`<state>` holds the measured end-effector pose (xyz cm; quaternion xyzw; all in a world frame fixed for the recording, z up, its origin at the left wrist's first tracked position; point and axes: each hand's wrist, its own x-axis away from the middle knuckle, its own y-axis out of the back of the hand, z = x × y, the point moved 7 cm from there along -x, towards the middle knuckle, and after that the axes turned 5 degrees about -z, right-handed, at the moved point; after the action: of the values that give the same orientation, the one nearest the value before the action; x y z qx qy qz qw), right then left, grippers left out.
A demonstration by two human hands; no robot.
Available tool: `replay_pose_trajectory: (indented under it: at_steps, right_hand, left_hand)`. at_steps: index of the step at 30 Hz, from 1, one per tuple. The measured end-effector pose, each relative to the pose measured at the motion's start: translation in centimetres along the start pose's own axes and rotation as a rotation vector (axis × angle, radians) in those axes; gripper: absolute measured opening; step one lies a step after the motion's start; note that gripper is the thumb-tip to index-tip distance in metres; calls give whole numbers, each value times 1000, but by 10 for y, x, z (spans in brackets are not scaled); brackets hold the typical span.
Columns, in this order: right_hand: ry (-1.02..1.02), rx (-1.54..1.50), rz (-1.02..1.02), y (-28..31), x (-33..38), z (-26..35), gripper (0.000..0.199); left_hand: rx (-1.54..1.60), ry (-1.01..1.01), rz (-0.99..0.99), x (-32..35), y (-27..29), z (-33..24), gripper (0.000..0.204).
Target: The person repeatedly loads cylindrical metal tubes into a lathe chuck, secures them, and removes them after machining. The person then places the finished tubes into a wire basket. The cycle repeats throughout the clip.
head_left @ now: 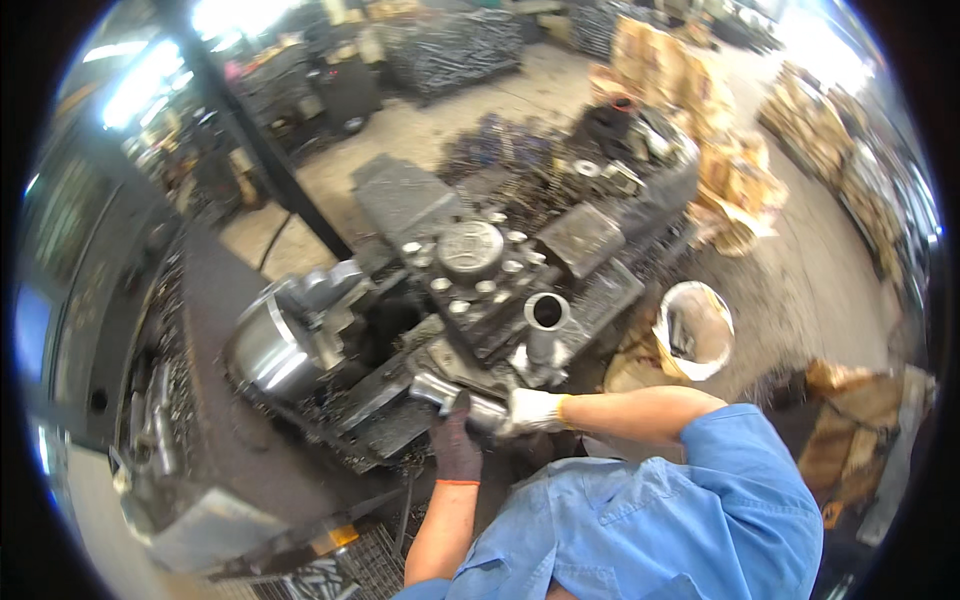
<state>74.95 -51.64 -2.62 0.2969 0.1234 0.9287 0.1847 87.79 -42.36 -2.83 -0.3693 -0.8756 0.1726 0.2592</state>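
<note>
Basically, a shiny silver metal cylinder is the thing in hand: smooth, bright surface, looks stepped or ringed nr its L end; finer detail lost to blur & gloves. It's held aslant just in front of the body, over the near edge of the machine bed. L hand, in a dark glove w/ orange cuff, has its grip closed round the mid part from below. R hand, white glove w/ yellow cuff, has its grip clamped on the R end, covering most of it.

Around it: big round chuck, polished, off to the L, well clear of the part. Straight ahead, a bolted tool post w/ round cap fills the middle. An upright hollow tube stands just beyond the R glove, so it blocks the fwd-R side. Flat metal block R of the tool post; loose bits incl. a pale ring further back. White bucket w/ metal pcs inside sits on the floor to the R, tan sacks behind it. Dark post rises far L; short shiny pcs lie at bottom L.
</note>
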Motion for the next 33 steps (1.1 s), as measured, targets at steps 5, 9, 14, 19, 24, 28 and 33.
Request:
replay_pose_trajectory:
  at_steps: [5,9,14,19,24,28,33]
  right_hand:
    - [87,71,117,48,53,-76,44]
    - [-152,182,-62,141,179,-212,40]
    - [-727,257,-356,228,241,-285,47]
    - [54,51,-672,250,144,-124,78]
    - [356,314,-409,159,52,38,61]
    - [522,473,-245,98,48,91,40]
    - [477,381,-250,9,9,83,53]
  left_hand:
    - [431,248,-9,9,9,11,44]
    - [533,286,-32,9,37,8,45]
    - [-92,-46,-121,8,51,-18,54]
    - [516,283,436,23,-9,-20,69]
    - [362,364,67,43,-4,-16,61]
    - [110,330,70,66,-2,-23,70]
    - [238,362,-5,44,35,-13,55]
